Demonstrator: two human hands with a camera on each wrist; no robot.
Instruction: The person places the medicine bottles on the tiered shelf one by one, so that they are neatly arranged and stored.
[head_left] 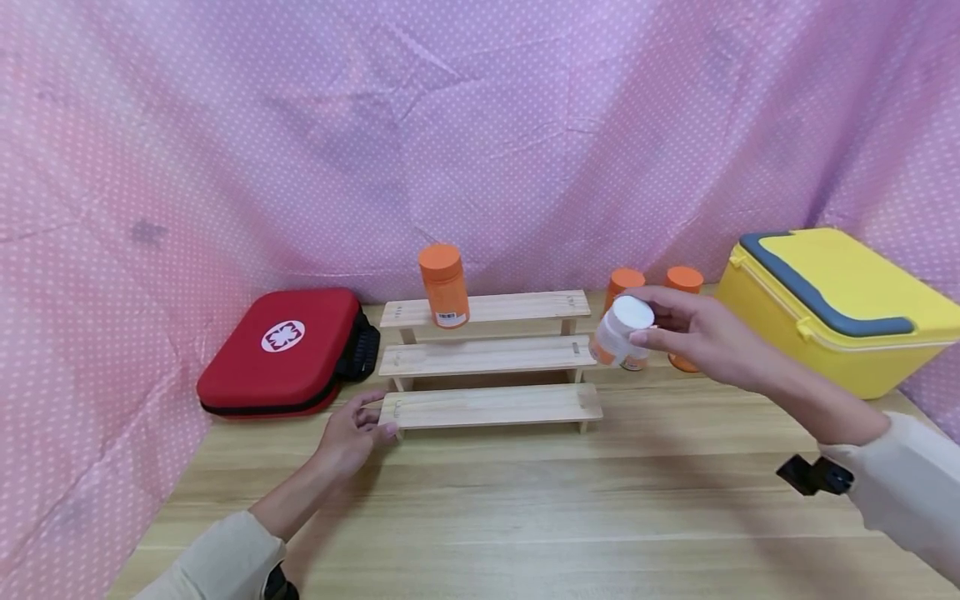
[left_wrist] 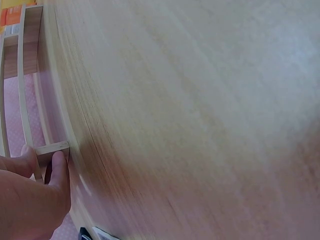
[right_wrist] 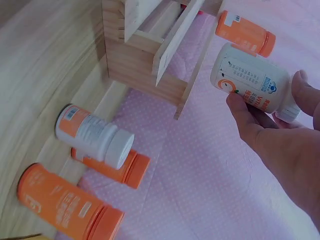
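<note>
Your right sleeve (head_left: 900, 487) lay nearest; your right hand (head_left: 693, 337) pinched a white bottle (right_wrist: 252, 80) near the right end of the wooden rack (head_left: 487, 357), while your left hand (head_left: 348, 437) gripped its left end. Swinging too low risked toppling the orange bottle (head_left: 445, 287) up top.

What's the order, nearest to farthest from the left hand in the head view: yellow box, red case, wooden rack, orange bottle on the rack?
From the left hand:
1. Wooden rack: gripped at its front left end.
2. Red case: left of the rack.
3. Orange bottle: on the top step, at the back.
4. Yellow box: far right.
</note>
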